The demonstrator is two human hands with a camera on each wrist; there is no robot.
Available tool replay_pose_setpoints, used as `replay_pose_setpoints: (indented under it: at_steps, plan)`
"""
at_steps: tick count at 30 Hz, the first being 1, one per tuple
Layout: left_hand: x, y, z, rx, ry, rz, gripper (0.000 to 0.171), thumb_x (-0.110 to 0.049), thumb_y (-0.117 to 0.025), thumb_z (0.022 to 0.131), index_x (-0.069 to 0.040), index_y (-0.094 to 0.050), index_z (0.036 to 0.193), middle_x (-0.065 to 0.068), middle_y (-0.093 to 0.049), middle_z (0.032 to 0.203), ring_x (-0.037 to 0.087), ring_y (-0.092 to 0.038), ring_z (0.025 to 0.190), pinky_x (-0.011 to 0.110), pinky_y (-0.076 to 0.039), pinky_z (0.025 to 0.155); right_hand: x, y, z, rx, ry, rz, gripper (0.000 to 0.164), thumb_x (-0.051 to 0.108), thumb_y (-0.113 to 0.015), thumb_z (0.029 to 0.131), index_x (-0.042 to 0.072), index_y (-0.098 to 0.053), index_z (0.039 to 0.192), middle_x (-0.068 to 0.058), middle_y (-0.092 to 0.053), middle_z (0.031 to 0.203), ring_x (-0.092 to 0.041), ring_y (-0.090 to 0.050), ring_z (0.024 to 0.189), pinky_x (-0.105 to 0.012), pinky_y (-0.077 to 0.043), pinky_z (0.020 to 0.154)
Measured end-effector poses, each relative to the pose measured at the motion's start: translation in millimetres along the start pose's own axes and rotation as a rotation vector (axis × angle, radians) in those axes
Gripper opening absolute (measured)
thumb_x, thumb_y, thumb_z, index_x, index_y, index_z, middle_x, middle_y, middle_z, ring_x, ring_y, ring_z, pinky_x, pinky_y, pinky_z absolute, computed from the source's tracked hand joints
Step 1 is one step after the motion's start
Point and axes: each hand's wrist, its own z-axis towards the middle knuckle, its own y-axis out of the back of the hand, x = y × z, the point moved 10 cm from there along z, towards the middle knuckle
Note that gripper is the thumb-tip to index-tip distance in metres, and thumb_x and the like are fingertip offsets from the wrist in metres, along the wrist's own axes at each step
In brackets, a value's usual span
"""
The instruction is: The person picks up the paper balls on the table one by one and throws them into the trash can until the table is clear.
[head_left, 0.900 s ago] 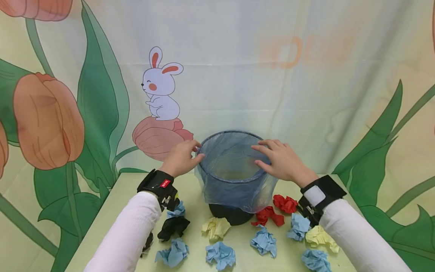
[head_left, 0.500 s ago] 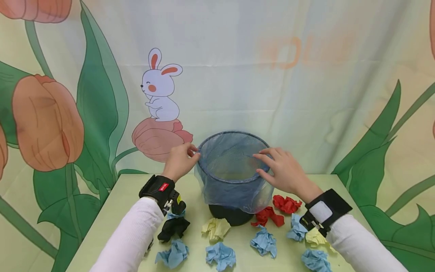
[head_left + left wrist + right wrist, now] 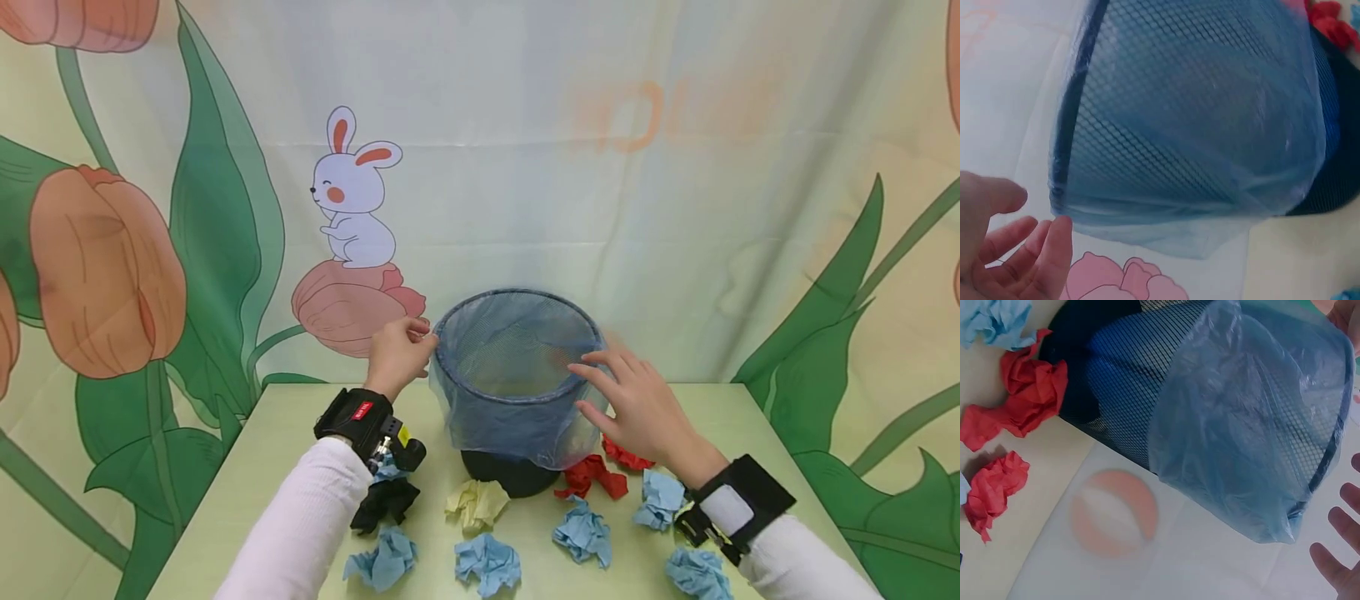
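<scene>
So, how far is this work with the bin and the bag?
Done, it seems: the bag lies over the rim of the bin.
In hand, probably: adjusting it; the left hand and right hand are by the rim.
Remaining, perhaps: the paper balls, lying on the table.

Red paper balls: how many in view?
2. The near red ball lies right of the bin; the far red ball lies beyond it, partly covered by the right hand in the head view. More could be hidden behind the bin.
</scene>
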Motion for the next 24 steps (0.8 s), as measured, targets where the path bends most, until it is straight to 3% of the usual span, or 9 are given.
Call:
replay_pose_setpoints:
  at_steps: [4,10,15,24]
  plan:
    - [10.5,-5.0,1.0,0.004,0.089,-0.109,0.031,-0.019,-0.061,0.087,-0.001,-0.06,0.113,0.015,-0.061,0.096,0.027,-0.066,0.075,0.027,-0.056,0.055,6.4,0.3,-10.3,-0.028,0.012,0.007,0.043,0.043,-0.05,0.091,0.016,-0.056,0.124,-0.01,-0.054,0.12,-0.029,-0.052,0.104,-0.045,-0.046,0.083]
    - [22.3,-16.8,-0.8,0.055,0.216,-0.269,0.037,-0.015,-0.064,0.085,0.001,-0.055,0.117,0.016,-0.06,0.097,0.021,-0.065,0.069,0.027,-0.056,0.056,11.7,-7.4,-25.6,-0.016,0.002,0.01,0.042,0.036,-0.061,0.085,0.014,-0.059,0.12,-0.009,-0.056,0.116,-0.027,-0.053,0.104,-0.043,-0.049,0.08]
    - [23.3,-24.9,-2.2,0.088,0.253,-0.335,0.041,-0.01,-0.064,0.083,0.001,-0.053,0.121,0.015,-0.056,0.093,0.016,-0.061,0.065,0.026,-0.056,0.056,13.2,-14.8,-37.3,0.014,-0.022,0.016,0.04,0.034,-0.061,0.083,0.016,-0.06,0.119,-0.006,-0.056,0.114,-0.025,-0.052,0.105,-0.041,-0.05,0.08]
    - [25.9,-32.8,-3.2,0.11,0.285,-0.352,0.042,-0.009,-0.061,0.085,0.0,-0.049,0.124,0.014,-0.055,0.095,0.016,-0.059,0.068,0.025,-0.056,0.057,18.0,-31.5,-56.5,0.059,-0.024,0.028,0.04,0.037,-0.061,0.084,0.016,-0.059,0.119,-0.005,-0.057,0.114,-0.023,-0.054,0.103,-0.04,-0.05,0.078]
